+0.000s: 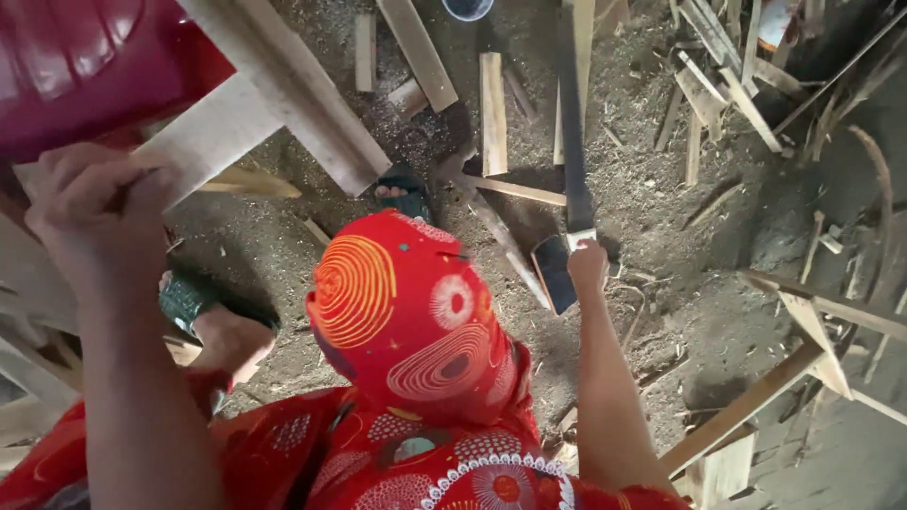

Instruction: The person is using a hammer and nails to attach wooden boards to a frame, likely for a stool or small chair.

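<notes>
We looked straight down at a dirt floor (661, 217) covered w/ sawdust and wood scraps. Our left hand (94, 212) was closed in a fist round the end of a pale wooden plank (213, 132), which ran up and to the right, crossing under a second, wider plank (293, 94) near the top of the view. Our right hand (588, 264) was shut tight round the handle of a long dark blade (572, 123), a machete by the look of it, which pointed up and away from us, approx vertical in the view. The fingers themselves were hidden on the far side of the handle, so only the back of the fist showed.

Between our arms we saw a knee (406, 312) in red cloth w/ orange and white circle patterns. A foot in a green sandal (194, 302) rested on the floor below the left hand; another sandalled foot (402, 194) showed just past the knee. A short wood block (492, 113) lay on the floor left of the blade, well apart from it. A dark red plastic seat (85, 66) filled the top left corner.
</notes>
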